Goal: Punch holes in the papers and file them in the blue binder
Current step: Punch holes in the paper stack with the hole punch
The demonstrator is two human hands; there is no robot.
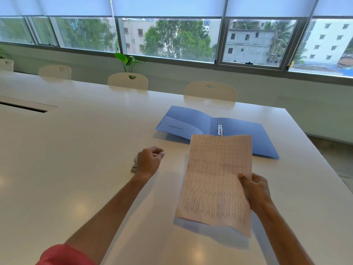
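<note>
Right grip (255, 190) pinched the papers (215, 180) by their right edge, above the desk (76, 150); left grip (150, 162) curled shut over a small object (punch? can't tell). Blue binder (246, 134) lay open beyond, rings approx. closed. Risk: one-handed sheets sag, so holes misalign.

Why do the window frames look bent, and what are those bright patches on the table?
Head view: the wide-angle lens bows the window frames near the edges; daylight from the windows makes soft glare spots on the glossy white table; the papers in the right hand cast a soft shadow; the left hand looks slightly blurred.
</note>
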